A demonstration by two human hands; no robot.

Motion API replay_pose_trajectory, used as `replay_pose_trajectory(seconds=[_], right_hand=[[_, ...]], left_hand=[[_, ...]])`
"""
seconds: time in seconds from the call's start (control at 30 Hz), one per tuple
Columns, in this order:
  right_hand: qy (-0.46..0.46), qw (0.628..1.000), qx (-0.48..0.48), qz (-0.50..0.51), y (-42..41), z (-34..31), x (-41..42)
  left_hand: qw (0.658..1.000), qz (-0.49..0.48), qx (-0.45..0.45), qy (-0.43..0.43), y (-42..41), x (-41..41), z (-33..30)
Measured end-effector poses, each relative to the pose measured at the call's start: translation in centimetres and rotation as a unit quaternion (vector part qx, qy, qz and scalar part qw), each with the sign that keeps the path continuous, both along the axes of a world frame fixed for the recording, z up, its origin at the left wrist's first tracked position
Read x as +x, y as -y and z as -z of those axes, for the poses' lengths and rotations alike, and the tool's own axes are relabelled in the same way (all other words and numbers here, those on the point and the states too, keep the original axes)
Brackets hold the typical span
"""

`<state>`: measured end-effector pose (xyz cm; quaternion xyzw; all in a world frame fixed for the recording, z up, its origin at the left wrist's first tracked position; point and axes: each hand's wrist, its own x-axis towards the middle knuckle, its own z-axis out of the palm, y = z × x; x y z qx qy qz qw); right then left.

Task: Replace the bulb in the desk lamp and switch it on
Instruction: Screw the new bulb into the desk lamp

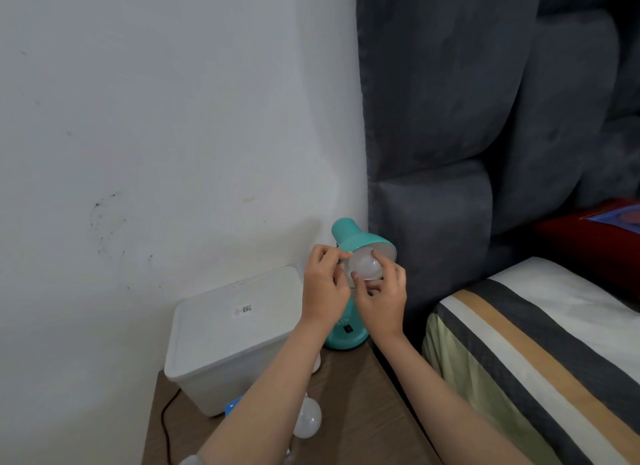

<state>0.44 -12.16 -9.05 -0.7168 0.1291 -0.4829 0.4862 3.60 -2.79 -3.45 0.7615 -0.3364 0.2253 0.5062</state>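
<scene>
**A:** Teal metal, that lamp shade, and it tips toward the person with a frosted white bulb sitting in its mouth. Both hands are up at the shade. The right hand has its fingers curled round the bulb from below and the side. The left hand pinches the rim of the shade to steady it.

**B:** So what can go wrong from here?

**A:** My guess is cross-threading. If the bulb goes in crooked against a tilted shade, it may jam or never reach the contact, and the lamp stays dark. I cannot tell how far in the bulb is seated; the socket is hidden inside the shade.

**B:** And the lamp itself?

**A:** Its base, below the shade, stands near the tabletop corner, just beside the white lidded box. A hard twist with a loose hold on the rim could swing the shade or skid the base.

**B:** Anything else at risk?

**A:** 1 spare bulb lies loose on the tabletop, in front of the lamp and under the left forearm. I judge it could roll off if an arm drops onto it. The switch on the base is not yet touched.
</scene>
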Motion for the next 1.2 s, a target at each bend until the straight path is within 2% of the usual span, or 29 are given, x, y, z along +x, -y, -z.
replay_pose_trajectory(seconds=[0.2,0.37,0.6,0.83,1.0,1.2], right_hand=[[-0.007,1.000,0.002,0.002,0.29,0.18,-0.10],[-0.011,0.998,0.058,0.008,0.67,-0.14,0.36],[0.017,0.999,-0.045,0.011,0.22,0.59,0.61],[-0.007,0.999,0.033,0.014,0.10,-0.07,0.50],[0.014,1.000,-0.020,0.010,-0.08,0.19,0.51],[0.018,1.000,-0.004,0.023,-0.14,0.04,0.74]], left_hand=[[1.000,-0.001,0.005,0.001,0.20,0.08,-0.04],[1.000,0.001,0.001,-0.002,0.22,0.08,0.00],[1.000,0.003,-0.003,0.000,0.02,0.01,0.02],[1.000,0.004,-0.002,-0.002,0.09,0.10,0.05],[1.000,0.003,-0.005,-0.004,0.04,0.07,0.09],[1.000,0.003,-0.007,-0.003,-0.09,0.05,0.03]])
